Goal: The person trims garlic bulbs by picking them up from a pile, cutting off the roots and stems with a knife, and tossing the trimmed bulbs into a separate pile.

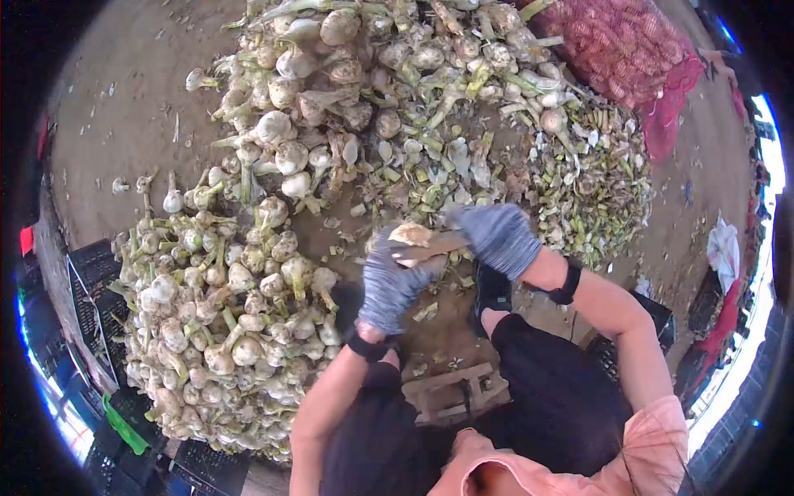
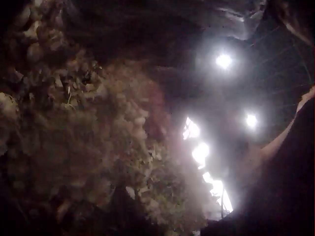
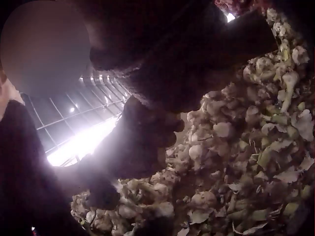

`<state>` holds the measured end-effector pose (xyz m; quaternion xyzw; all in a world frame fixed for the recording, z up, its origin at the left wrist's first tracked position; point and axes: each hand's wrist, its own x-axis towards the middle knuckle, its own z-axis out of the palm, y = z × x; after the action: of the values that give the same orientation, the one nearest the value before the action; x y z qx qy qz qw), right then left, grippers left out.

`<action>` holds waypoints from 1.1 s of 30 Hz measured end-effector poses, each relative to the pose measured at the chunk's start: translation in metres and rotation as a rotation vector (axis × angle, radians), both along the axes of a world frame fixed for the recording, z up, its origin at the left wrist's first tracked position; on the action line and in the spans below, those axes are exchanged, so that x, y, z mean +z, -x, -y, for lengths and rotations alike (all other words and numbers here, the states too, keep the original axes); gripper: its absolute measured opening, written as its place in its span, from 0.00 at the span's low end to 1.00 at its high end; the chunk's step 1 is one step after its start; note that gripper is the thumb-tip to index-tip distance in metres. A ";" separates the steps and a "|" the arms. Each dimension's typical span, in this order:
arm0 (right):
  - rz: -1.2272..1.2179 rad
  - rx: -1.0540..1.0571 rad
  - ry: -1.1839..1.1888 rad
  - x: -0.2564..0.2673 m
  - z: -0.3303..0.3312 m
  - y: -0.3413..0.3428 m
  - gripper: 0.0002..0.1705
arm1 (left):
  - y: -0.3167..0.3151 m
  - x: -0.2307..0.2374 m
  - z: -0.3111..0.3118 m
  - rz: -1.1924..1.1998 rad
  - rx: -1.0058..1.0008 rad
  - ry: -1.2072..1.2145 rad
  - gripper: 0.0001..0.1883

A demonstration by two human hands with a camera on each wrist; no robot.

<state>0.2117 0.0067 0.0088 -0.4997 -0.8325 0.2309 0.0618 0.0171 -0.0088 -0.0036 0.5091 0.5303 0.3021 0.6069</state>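
Observation:
In the head view both hands wear grey knit gloves and meet in front of the knees. The left hand (image 1: 392,285) holds a pale garlic bulb (image 1: 411,233) near its fingertips. From the right, the right hand (image 1: 499,238) grips a knife, its flat blade (image 1: 445,244) lying across the left hand's fingers against the bulb. The knife's handle is hidden inside the right glove. Both wrist views are dark: the left one shows blurred garlic, and in the right one the hand is a dark shape above the garlic heap (image 3: 224,130).
Untrimmed garlic (image 1: 277,128) is heaped ahead, with another garlic pile (image 1: 223,331) at the left. Cut stalks and peelings (image 1: 591,178) lie to the right. A filled red mesh sack (image 1: 616,50) stands at the back right. Black crates (image 1: 93,302) edge the left side.

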 end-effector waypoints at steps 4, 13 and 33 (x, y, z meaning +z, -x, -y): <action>0.102 -0.042 -0.076 -0.011 0.017 -0.022 0.10 | -0.014 -0.004 0.008 -0.016 -0.034 0.032 0.27; 0.236 -0.381 0.144 -0.053 0.010 -0.087 0.18 | -0.001 0.008 0.024 -0.005 -0.028 0.125 0.36; 0.229 -0.162 0.644 -0.090 0.013 -0.067 0.17 | 0.011 0.015 -0.012 -0.397 -0.506 -0.664 0.10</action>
<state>0.2783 -0.0059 -0.0814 -0.5809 -0.6760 0.4184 -0.1748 0.0057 0.0028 0.0112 0.8374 0.3698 0.1943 0.3524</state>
